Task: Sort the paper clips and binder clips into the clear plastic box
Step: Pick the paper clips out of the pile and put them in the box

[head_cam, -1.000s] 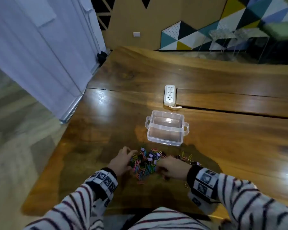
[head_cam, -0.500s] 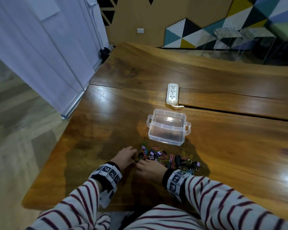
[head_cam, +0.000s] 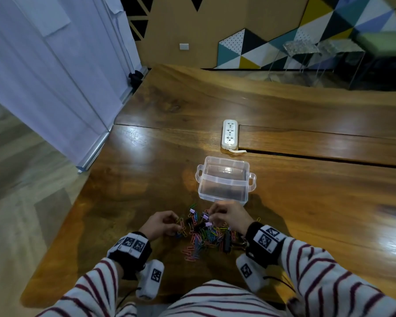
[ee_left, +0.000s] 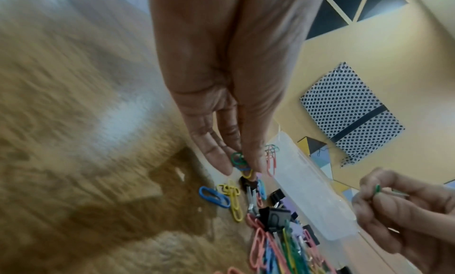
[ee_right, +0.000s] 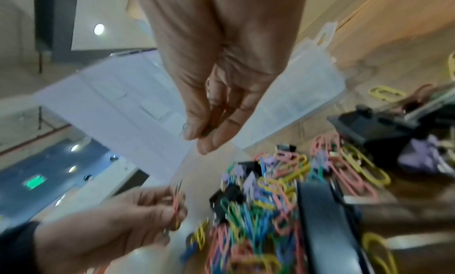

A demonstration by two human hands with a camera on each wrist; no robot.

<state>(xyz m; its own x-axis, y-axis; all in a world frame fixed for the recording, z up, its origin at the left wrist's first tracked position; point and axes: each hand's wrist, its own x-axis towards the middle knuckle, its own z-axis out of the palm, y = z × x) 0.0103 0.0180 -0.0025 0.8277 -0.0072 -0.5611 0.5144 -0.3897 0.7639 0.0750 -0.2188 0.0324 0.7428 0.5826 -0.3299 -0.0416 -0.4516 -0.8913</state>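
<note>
A heap of coloured paper clips and black and lilac binder clips lies on the wooden table in front of me. The clear plastic box stands open just beyond the heap, with nothing visible inside. My left hand is at the heap's left edge and pinches a small bunch of paper clips. My right hand is raised over the heap's far side, close to the box's near wall, pinching a green paper clip between thumb and fingers.
A white power strip lies beyond the box, beside a seam in the table. The table's left edge drops to the floor by a white curtain. Bare wood stretches to the right.
Both hands have lifted off the heap with clips pinched in them. The right hand has moved forward toward the box; the heap has been spread out.
</note>
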